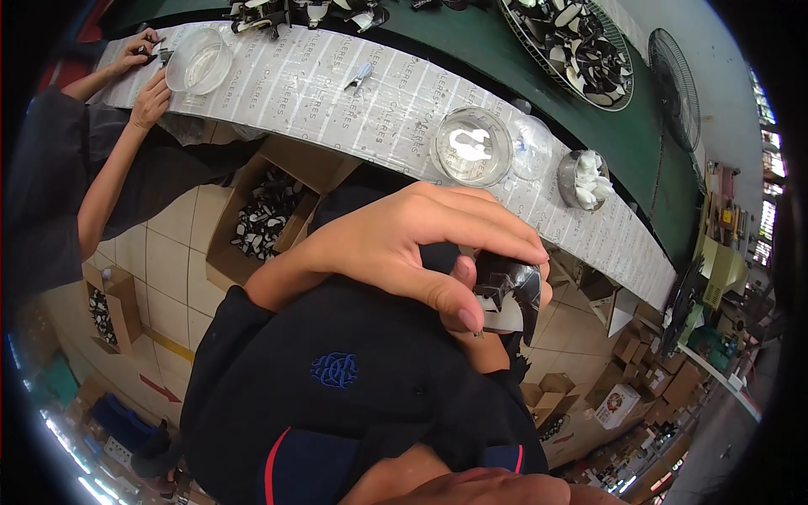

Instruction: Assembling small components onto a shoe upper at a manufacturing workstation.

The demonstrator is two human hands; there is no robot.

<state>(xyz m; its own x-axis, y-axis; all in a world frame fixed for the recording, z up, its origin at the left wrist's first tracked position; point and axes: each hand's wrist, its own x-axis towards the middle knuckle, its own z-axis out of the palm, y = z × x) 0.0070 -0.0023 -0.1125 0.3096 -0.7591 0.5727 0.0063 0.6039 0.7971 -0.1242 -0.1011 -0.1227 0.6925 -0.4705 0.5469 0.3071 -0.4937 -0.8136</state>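
Observation:
Close in front of my chest, both hands are on a glossy dark curved piece with a pale lower side; its exact kind is not clear. My left hand reaches across from the left, its fingers bent over the top of the piece and its thumb at the near side. My right hand is mostly hidden behind the piece and my left hand. Some of its fingertips show at the piece's far right edge, closed around it.
Beyond my hands runs a paper-covered table with a clear round bowl, a cup of white wads and a small clip-like piece. A basket of black-and-white pieces stands behind. At left, a co-worker's hands work by a clear tub. An open carton stands below.

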